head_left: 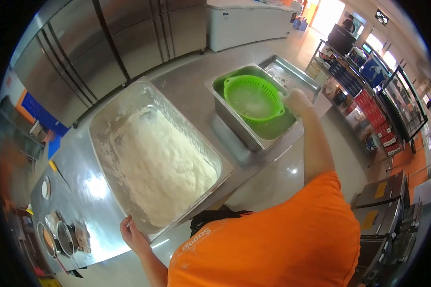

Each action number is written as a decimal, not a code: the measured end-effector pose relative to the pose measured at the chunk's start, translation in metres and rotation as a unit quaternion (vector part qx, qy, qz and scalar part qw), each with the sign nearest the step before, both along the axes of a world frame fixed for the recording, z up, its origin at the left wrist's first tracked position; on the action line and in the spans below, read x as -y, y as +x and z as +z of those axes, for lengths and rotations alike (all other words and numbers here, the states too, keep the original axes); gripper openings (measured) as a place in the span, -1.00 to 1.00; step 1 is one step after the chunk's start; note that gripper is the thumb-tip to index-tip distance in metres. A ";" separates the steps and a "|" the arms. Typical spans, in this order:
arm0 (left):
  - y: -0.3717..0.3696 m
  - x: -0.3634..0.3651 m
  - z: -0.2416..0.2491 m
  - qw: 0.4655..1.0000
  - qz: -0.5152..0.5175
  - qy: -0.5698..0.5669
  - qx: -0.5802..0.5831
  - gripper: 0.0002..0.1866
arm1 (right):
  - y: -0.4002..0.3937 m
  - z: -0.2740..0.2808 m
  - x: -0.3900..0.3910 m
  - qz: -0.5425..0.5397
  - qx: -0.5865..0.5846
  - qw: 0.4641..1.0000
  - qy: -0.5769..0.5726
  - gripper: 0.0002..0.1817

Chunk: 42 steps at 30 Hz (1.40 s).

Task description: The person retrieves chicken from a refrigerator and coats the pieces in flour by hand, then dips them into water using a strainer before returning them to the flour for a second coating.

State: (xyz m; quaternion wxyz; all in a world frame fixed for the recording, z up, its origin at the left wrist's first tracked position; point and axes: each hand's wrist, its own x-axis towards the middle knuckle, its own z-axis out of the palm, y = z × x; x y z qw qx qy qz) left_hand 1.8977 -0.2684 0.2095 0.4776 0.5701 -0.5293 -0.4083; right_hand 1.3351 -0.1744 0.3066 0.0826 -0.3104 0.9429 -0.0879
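Observation:
My right hand [297, 101] is closed at the right-hand handle of a bright green plastic colander [277, 114]; the fingertips are partly hidden. The colander sits in a deep steel pan [250, 139] of cloudy liquid, and pale, murky contents show inside it. On the near left, my left hand [135, 236] has its fingers curled at the near corner of a large steel tray [111, 189]. A thick, uneven heap of white flour-like powder [165, 167] covers most of the tray's floor, and powder also dusts its walls.
A shallow steel tray [292, 76] stands behind the deep pan. On the steel table's left [81, 210] are metal rings or sieves [66, 237] and a small white round item [46, 187]. Steel cabinets [129, 33] and a white chest freezer [249, 26] stand behind; a loaded rack [345, 62] is on the right.

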 end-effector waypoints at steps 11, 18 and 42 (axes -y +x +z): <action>-0.010 -0.006 0.020 0.999 0.017 0.039 -0.030 -0.81 | -0.043 -0.071 0.018 -0.033 0.064 0.988 -0.136 -0.61; -0.005 -0.004 0.011 1.000 -0.001 0.007 -0.014 -0.82 | -0.056 -0.066 0.023 -0.064 -0.013 0.986 -0.156 -0.77; -0.003 -0.003 0.008 1.000 -0.009 0.010 -0.018 -0.80 | -0.029 -0.060 0.025 -0.153 0.125 0.936 -0.291 -0.76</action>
